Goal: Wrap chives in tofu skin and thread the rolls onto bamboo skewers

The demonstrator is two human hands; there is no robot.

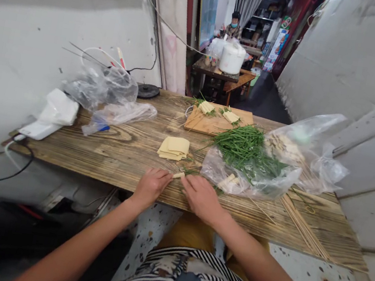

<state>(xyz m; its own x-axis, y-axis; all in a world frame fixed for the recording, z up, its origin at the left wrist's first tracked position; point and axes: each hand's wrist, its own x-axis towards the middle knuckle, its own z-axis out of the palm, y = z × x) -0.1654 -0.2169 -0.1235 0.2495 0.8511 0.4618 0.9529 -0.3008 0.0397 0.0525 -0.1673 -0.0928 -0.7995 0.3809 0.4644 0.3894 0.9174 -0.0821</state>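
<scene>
Your fingers [165, 176] cover both ends of the roll [178, 175]; whether it is filled, you cannot tell. Plastic [290, 179] hides the upper ends of the sticks [303, 225], the pot [232, 60] the person's [233, 32] lower body.

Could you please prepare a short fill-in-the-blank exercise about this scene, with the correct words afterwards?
1. A pale roll is ____ the left hand and the right hand.
2. The cutting board bears ____ clusters of pale rolls.
3. The heaped stalks are ____ in colour.
4. From the person's viewpoint, the stacked pale sheets lie to the ____ of the stalks.

Missing words: between; two; green; left.
</scene>
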